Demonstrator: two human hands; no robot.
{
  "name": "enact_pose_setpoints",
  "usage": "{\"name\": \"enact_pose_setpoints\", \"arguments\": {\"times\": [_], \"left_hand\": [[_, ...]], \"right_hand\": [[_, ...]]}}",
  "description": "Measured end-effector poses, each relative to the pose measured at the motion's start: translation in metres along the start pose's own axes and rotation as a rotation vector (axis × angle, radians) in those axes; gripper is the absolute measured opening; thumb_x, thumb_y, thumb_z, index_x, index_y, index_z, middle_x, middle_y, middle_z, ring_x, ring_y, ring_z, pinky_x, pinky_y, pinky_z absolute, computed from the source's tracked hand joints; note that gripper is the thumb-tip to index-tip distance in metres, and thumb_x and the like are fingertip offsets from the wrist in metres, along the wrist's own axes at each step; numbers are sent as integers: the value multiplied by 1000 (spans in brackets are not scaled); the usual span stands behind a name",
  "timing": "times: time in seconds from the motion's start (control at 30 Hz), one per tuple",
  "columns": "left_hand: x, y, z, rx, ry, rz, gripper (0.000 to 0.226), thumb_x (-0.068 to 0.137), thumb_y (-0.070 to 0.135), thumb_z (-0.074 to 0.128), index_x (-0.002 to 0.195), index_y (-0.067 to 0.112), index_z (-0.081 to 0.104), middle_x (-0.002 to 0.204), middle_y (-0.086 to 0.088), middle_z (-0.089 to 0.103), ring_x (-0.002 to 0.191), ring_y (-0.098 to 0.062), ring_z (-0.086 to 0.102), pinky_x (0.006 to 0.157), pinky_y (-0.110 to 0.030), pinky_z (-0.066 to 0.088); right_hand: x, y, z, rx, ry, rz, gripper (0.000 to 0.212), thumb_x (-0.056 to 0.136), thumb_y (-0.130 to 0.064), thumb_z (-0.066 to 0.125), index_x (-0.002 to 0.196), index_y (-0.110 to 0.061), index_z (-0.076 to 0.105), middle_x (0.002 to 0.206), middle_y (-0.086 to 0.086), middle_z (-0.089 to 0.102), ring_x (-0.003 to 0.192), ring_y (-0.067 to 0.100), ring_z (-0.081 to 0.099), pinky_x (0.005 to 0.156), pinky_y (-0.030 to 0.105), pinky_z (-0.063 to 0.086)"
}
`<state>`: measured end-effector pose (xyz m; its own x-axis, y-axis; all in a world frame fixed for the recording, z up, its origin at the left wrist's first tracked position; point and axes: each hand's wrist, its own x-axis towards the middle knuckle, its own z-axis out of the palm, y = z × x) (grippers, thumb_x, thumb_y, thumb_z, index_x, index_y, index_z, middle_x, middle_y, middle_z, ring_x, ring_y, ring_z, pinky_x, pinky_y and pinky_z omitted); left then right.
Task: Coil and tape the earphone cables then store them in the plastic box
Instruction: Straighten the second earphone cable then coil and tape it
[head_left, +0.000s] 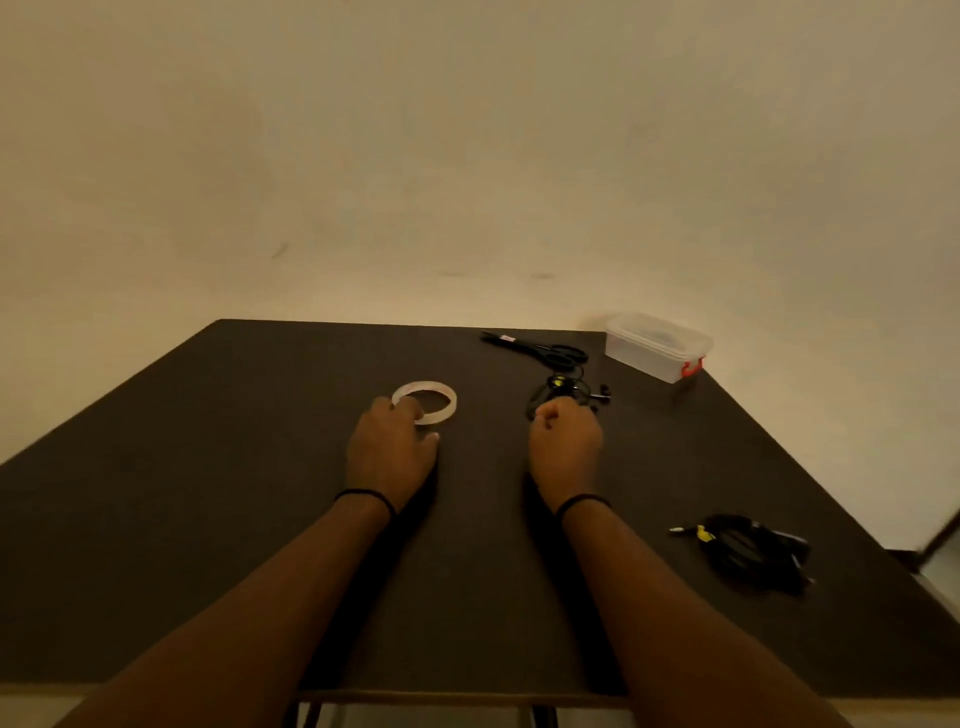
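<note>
A clear tape roll (434, 399) lies flat on the dark table (208, 493). My left hand (390, 449) lies on the roll's near left edge, fingers over the rim. My right hand (565, 441) is curled at a loose black earphone cable (566, 388), whose near end is hidden behind the fingers. A second black earphone bundle (748, 551) with a yellow tag lies at the near right. A lidded clear plastic box (655, 345) with a red latch stands at the far right corner.
Black scissors (540, 349) lie at the far edge, just beyond the loose cable and left of the box. A plain wall rises right behind the table. The table's right edge runs close to the second bundle.
</note>
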<state>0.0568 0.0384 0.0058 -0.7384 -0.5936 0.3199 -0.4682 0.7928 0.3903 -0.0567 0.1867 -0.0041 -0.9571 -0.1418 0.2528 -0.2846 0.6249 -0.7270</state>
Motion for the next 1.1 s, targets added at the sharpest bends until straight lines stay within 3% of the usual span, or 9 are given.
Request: {"name": "enact_pose_setpoints", "arguments": {"times": [0.13,0.3,0.53,0.73,0.8,0.83,0.93,1.0,1.1], "left_hand": [[20,7,17,20,63,148,36,91,39,61,122,22,55,125,-3,53,111,-19,52,91,-33,50],[50,23,34,182,108,114,40,89,44,60,122,23,51,123,-5,49,113,-23,46,93,-36,41],[77,9,35,298,69,84,28,92,30,59,119,23,64,114,-7,57,107,-26,50,91,-38,44],[79,-12,25,264,137,-22,26,89,24,62,115,22,67,112,-9,58,107,-29,50,88,-38,43],[76,-17,26,66,254,8,20,90,24,61,107,18,70,106,-10,63,99,-28,55,79,-36,45],[74,-18,25,-164,284,4,19,92,25,59,102,15,72,101,-10,66,92,-24,59,72,-32,46],[56,-13,13,-1066,50,-175,30,98,29,52,100,6,71,87,-11,70,70,-16,61,57,-25,46],[46,-17,3,-1227,-119,-207,32,98,31,51,104,6,70,84,-12,70,70,-18,64,57,-28,49],[39,-26,-3,-1171,-180,-145,24,96,26,56,101,8,71,84,-12,71,71,-20,64,60,-28,50]], "right_hand": [[30,4,1,-116,225,-36,14,94,-21,56,106,-23,62,115,4,58,103,21,54,89,34,49],[68,16,3,-211,169,20,62,87,-18,64,143,-23,37,148,11,36,131,31,39,106,42,37],[88,18,11,-149,108,-32,12,95,-20,54,105,-23,61,103,5,65,98,26,59,90,42,49],[52,-15,25,208,-73,-129,7,89,-27,68,95,-24,65,91,-10,62,87,9,60,78,26,51],[33,-30,36,332,-112,-165,9,86,-25,72,93,-23,66,91,-10,66,85,7,63,77,26,54],[25,-38,39,405,-122,-163,12,85,-23,73,94,-23,66,90,-9,68,83,6,64,74,23,54],[5,-54,44,587,-103,-95,25,80,-20,79,96,-21,60,85,-7,67,77,3,65,63,15,52],[0,-55,46,609,-111,-71,23,79,-20,81,90,-19,61,81,-4,66,74,8,66,62,18,54],[1,-51,46,626,-153,-42,18,79,-17,80,81,-20,63,78,3,70,72,17,69,64,32,59]]}}
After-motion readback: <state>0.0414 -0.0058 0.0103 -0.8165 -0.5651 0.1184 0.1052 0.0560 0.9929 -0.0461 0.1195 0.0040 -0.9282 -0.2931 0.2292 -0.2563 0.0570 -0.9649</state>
